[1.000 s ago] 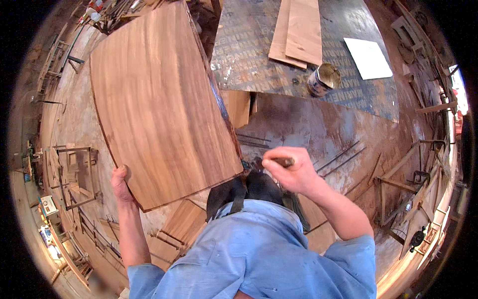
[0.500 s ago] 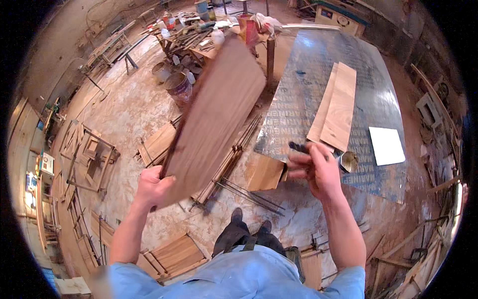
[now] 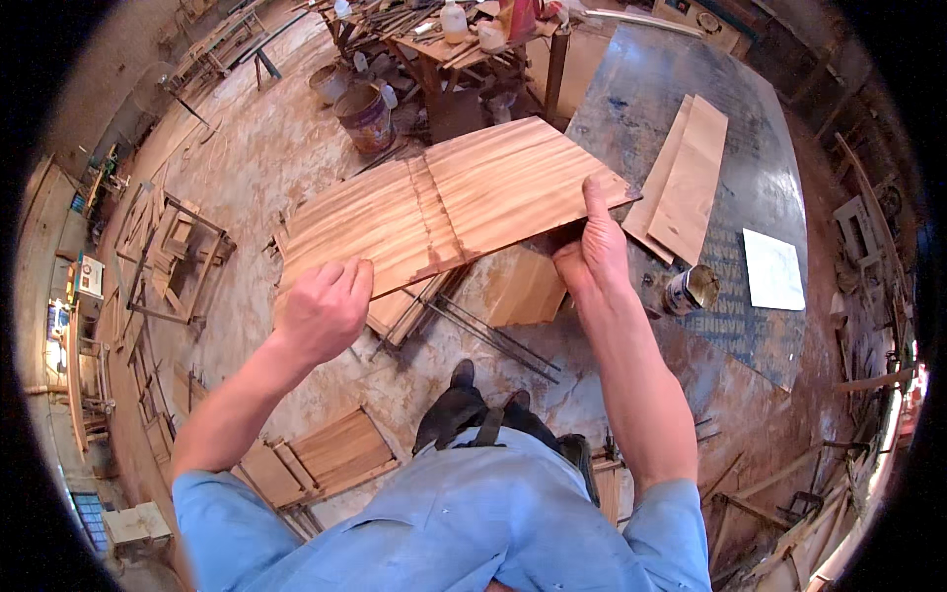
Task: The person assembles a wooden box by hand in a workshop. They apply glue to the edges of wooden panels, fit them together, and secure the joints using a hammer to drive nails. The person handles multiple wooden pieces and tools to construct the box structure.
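Both my hands hold a wooden panel (image 3: 493, 192), tilted above the floor in front of me. Its light face has brown streaks, and a dark, smeared line crosses it near the middle. My left hand (image 3: 326, 308) grips the near left edge, fingers bent over the top. At the right end, my right hand (image 3: 597, 252) has its thumb up on the face; its other fingers are hidden beneath, so I cannot tell whether they hold anything else. An open can (image 3: 692, 289) stands to the right of that hand, near two thin wooden boards (image 3: 688, 183).
A dark sheet (image 3: 750, 128) at the right bears the boards, the can and a white sheet (image 3: 772, 268). A cluttered table (image 3: 414, 49) and buckets (image 3: 363, 116) stand beyond the panel. Clamped panels (image 3: 340, 454) and a wooden frame (image 3: 178, 261) are on the floor.
The panel has swung from steeply raised to nearly level across my front, its streaked face now showing. My right hand, which held a small dark object in the air, has taken the panel's right end.
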`<state>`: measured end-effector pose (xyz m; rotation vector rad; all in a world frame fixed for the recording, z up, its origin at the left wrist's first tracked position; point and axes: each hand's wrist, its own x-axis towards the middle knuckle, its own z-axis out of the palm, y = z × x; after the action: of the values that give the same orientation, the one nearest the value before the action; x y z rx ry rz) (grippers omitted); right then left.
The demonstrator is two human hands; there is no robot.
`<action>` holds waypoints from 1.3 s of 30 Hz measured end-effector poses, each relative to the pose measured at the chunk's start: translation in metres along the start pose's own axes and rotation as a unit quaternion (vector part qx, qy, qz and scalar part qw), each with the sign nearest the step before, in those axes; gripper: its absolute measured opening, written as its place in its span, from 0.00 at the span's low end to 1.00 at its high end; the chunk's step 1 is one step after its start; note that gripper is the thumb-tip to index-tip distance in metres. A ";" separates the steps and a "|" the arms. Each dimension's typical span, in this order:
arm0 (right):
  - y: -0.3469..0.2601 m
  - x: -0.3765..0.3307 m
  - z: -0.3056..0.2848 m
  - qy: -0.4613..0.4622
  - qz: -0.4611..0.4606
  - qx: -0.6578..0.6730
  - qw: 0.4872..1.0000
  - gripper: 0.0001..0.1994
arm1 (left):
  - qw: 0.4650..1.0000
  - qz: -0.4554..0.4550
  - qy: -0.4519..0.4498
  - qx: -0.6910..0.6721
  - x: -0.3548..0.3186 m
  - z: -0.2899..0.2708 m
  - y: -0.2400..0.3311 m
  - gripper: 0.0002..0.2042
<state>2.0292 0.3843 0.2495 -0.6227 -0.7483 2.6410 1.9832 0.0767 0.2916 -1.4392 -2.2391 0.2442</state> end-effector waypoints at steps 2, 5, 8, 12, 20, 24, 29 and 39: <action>0.008 0.010 -0.014 0.022 -0.014 -0.028 0.999 0.21 | 1.000 0.004 -0.007 -0.001 -0.003 0.006 0.008 0.15; 0.012 0.012 -0.025 0.060 0.021 0.009 0.998 0.19 | 1.000 -0.010 -0.020 0.011 -0.011 0.017 0.020 0.18; 0.016 0.002 -0.031 0.069 0.028 0.022 0.997 0.20 | 0.998 -0.035 -0.057 -0.009 -0.025 0.018 0.044 0.28; 0.011 -0.003 -0.045 0.039 -0.046 -0.005 0.998 0.20 | 0.961 -0.137 -0.095 -0.223 -0.023 0.019 0.042 0.50; -0.027 0.011 -0.057 -0.068 -0.010 -0.061 0.996 0.18 | 0.891 -0.333 -0.128 -0.280 -0.011 0.093 -0.109 0.48; -0.056 0.020 -0.047 -0.057 0.019 -0.069 0.996 0.16 | 0.657 -0.311 -0.256 -0.637 0.005 0.098 -0.100 0.32; -0.081 0.021 -0.005 -0.100 -0.019 -0.211 0.972 0.17 | 0.458 -0.344 -0.142 -0.808 -0.043 0.106 -0.040 0.33; -0.117 0.004 -0.053 0.029 -0.176 -0.231 0.957 0.20 | 0.390 -0.455 -0.030 -0.800 -0.082 0.079 0.000 0.36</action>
<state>2.0736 0.5020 0.2728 -0.6093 -1.3384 2.1232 1.9743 0.0112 0.1989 -0.0666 -2.5204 -2.8134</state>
